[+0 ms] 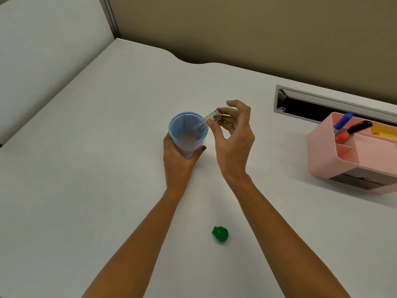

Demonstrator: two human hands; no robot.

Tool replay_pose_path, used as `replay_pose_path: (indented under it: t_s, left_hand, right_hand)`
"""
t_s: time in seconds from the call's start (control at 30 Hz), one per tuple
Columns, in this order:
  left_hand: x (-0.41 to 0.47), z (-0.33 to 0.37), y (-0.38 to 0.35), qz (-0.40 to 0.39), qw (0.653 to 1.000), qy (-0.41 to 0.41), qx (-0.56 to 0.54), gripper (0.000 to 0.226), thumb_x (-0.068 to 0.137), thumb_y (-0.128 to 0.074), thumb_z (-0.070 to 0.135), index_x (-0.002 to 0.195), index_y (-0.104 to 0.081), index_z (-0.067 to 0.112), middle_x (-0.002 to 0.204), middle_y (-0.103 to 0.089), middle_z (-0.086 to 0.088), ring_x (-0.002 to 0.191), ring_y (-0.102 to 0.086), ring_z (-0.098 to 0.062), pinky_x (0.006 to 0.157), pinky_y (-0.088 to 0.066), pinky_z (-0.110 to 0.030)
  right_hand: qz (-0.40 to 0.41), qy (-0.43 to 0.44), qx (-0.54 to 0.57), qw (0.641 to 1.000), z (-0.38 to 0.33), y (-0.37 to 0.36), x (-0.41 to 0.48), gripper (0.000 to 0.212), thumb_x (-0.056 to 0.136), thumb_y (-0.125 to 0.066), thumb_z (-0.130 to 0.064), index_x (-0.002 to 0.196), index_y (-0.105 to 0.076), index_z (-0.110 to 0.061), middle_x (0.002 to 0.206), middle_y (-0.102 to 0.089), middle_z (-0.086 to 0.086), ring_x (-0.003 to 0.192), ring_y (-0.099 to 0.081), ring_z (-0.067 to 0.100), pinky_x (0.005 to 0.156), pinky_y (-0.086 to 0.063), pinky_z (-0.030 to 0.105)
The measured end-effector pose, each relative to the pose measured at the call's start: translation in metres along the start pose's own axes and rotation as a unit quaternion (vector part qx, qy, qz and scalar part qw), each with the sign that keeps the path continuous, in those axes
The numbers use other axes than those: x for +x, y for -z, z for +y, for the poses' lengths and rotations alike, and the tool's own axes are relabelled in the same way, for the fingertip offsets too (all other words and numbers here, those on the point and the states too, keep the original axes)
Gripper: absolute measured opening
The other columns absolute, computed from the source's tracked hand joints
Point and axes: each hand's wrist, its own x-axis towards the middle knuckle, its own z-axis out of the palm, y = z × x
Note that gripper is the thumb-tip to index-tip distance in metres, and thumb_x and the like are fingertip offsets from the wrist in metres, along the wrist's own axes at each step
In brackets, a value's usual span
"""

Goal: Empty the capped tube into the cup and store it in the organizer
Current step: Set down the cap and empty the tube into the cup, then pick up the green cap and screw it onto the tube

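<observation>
My left hand (pixel 179 153) wraps the blue cup (pixel 188 134) on the counter (pixel 107 168). My right hand (pixel 233 134) pinches the clear tube (pixel 207 120), tipped mouth-down into the cup; contents too blurry to tell. Green cap (pixel 220 234) lies near me. Pink organizer (pixel 354 153) sits far right, holding markers (pixel 352 127).

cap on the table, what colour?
Green. The cap lies loose on the white table, clearest in the head view.
</observation>
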Motion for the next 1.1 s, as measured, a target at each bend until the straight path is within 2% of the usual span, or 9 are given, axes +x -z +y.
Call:
replay_pose_path:
  t_s: [0.17, 0.27, 0.43, 0.5, 0.63, 0.7, 0.77, 0.9, 1.1]
  left_hand:
    - [-0.002, 0.004, 0.005, -0.021, 0.999, 0.024, -0.014, 0.091, 0.063, -0.081, 0.042, 0.137, -0.034, 0.018, 0.134, -0.047, 0.007, 0.12, -0.046, 0.003, 0.101, -0.044, -0.018]
    - [-0.005, 0.01, 0.008, -0.053, 0.998, 0.021, -0.015, 0.114, 0.062, -0.082, 0.037, 0.149, -0.012, 0.013, 0.156, -0.024, -0.004, 0.142, -0.026, -0.012, 0.117, -0.029, -0.035]
    - [-0.039, 0.02, 0.018, -0.046, 0.998, 0.028, 0.031, 0.122, 0.066, -0.078, 0.046, 0.15, 0.006, 0.016, 0.16, 0.005, 0.005, 0.147, -0.001, -0.01, 0.122, -0.01, -0.04]
    - [-0.057, 0.024, 0.021, -0.029, 0.999, 0.023, 0.032, 0.113, 0.072, -0.078, 0.039, 0.15, 0.0, 0.02, 0.16, 0.002, 0.005, 0.147, -0.004, -0.011, 0.121, -0.013, -0.037]
    - [-0.087, 0.033, 0.029, -0.037, 0.998, 0.016, 0.054, 0.064, 0.081, -0.073, 0.03, 0.136, -0.04, 0.029, 0.155, -0.016, 0.016, 0.138, -0.014, 0.009, 0.108, -0.014, -0.002]
    - [-0.098, 0.037, 0.038, -0.072, 0.995, 0.0, 0.075, 0.032, 0.085, -0.069, 0.024, 0.114, -0.059, 0.031, 0.141, -0.036, 0.021, 0.127, -0.028, 0.018, 0.102, -0.021, 0.001]
    - [-0.107, 0.043, 0.048, -0.122, 0.988, -0.018, 0.091, 0.015, 0.086, -0.067, 0.019, 0.1, -0.067, 0.026, 0.123, -0.054, 0.019, 0.113, -0.047, 0.014, 0.097, -0.033, -0.002]
    - [-0.129, 0.055, 0.064, -0.219, 0.969, -0.039, 0.104, 0.01, 0.086, -0.066, 0.013, 0.094, -0.072, 0.014, 0.109, -0.068, 0.001, 0.099, -0.062, -0.006, 0.089, -0.04, -0.003]
    - [-0.154, 0.056, 0.063, -0.387, 0.886, -0.061, 0.247, 0.043, 0.088, -0.064, 0.02, 0.13, -0.056, 0.02, 0.141, -0.052, 0.0, 0.127, -0.049, -0.017, 0.111, -0.034, -0.027]
  right_hand:
    - [0.043, -0.095, 0.074, 0.992, -0.005, 0.011, -0.009, 0.053, 0.08, -0.078, -0.009, 0.117, -0.045, -0.025, 0.097, -0.064, -0.007, 0.089, -0.07, 0.01, 0.078, -0.055, 0.015]
    - [0.069, -0.144, 0.104, 0.982, -0.008, 0.022, -0.015, 0.05, 0.08, -0.078, -0.008, 0.113, -0.047, -0.029, 0.095, -0.064, -0.006, 0.087, -0.069, 0.009, 0.073, -0.054, 0.013]
    - [0.088, -0.168, 0.111, 0.976, -0.013, 0.038, -0.029, 0.045, 0.08, -0.077, -0.007, 0.113, -0.052, -0.025, 0.094, -0.062, -0.01, 0.084, -0.067, 0.001, 0.071, -0.052, 0.009]
    - [0.097, -0.173, 0.108, 0.974, -0.015, 0.045, -0.036, 0.042, 0.08, -0.076, -0.008, 0.113, -0.055, -0.023, 0.095, -0.062, -0.011, 0.085, -0.067, 0.0, 0.071, -0.052, 0.009]
    - [0.109, -0.183, 0.102, 0.972, -0.018, 0.061, -0.052, 0.039, 0.081, -0.076, -0.011, 0.113, -0.056, -0.022, 0.097, -0.062, -0.014, 0.087, -0.067, -0.001, 0.072, -0.052, 0.01]
    - [0.11, -0.182, 0.098, 0.972, -0.019, 0.068, -0.061, 0.035, 0.082, -0.075, -0.01, 0.11, -0.057, -0.019, 0.099, -0.063, -0.01, 0.088, -0.067, 0.0, 0.072, -0.051, 0.008]
    - [0.111, -0.185, 0.097, 0.972, -0.021, 0.075, -0.072, 0.032, 0.082, -0.074, -0.008, 0.108, -0.058, -0.017, 0.101, -0.063, -0.005, 0.088, -0.067, 0.0, 0.072, -0.05, 0.006]
    - [0.116, -0.193, 0.085, 0.971, -0.023, 0.086, -0.093, 0.03, 0.082, -0.074, -0.009, 0.106, -0.058, -0.016, 0.102, -0.064, -0.006, 0.088, -0.066, -0.003, 0.072, -0.049, 0.005]
    - [0.117, -0.21, 0.072, 0.968, -0.027, 0.097, -0.118, 0.03, 0.083, -0.075, -0.011, 0.105, -0.057, -0.021, 0.1, -0.063, -0.014, 0.087, -0.065, -0.008, 0.072, -0.049, 0.003]
